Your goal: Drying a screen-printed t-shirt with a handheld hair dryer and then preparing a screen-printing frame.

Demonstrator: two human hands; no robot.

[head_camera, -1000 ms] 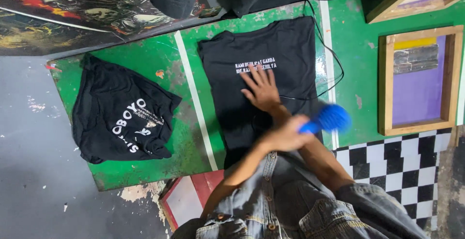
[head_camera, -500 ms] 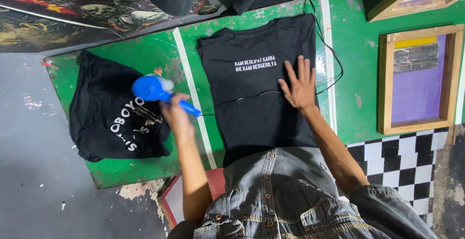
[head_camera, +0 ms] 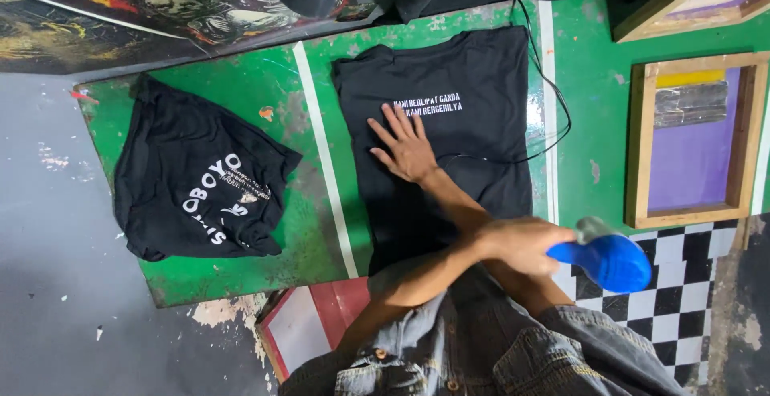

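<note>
My right hand [head_camera: 409, 149] lies flat on the black shirt [head_camera: 473, 171], with the fingers spread out. It presses down and holds nothing. The shirt is spread out in the middle of the green board [head_camera: 241, 91], and its bottom end comes close to the near edge by my knees.

My arms are crossed. My left hand [head_camera: 517, 245] is closed tight around the blue dryer [head_camera: 613, 261]. It holds the dryer past the near right corner of the shirt, over the black and white squares [head_camera: 682, 316].

A thin black cord [head_camera: 555, 103] loops along the right edge of the shirt. A white stripe [head_camera: 325, 179] runs down the board just left of the shirt. Past it there is bare green room, and then a second black shirt [head_camera: 196, 187] lies bunched up near the left edge.

A wooden frame [head_camera: 638, 139] lies by the right edge. Inside it is a purple sheet with a yellow band at the far end.
</note>
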